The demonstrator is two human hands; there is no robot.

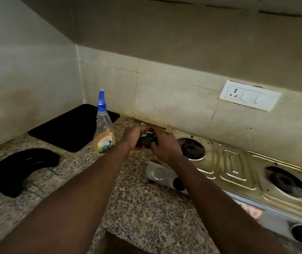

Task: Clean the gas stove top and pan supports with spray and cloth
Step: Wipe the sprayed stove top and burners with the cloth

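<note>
The steel gas stove (236, 167) stands on the right of the granite counter, its two burner wells bare of pan supports. My left hand (132, 138) and my right hand (164, 145) meet just left of the stove's far corner. Both are closed around one small dark round object (146, 139) with an orange and white bit behind it; blur hides what it is. A clear spray bottle (103, 129) with a blue nozzle and orange label stands upright just left of my left hand. No cloth can be told apart.
A black flat mat (69, 127) lies in the back left corner. A curved black object (20, 167) rests on the counter (142, 208) at the left. A white wall socket (250, 96) sits above the stove. Black knobs (178, 184) line the stove front.
</note>
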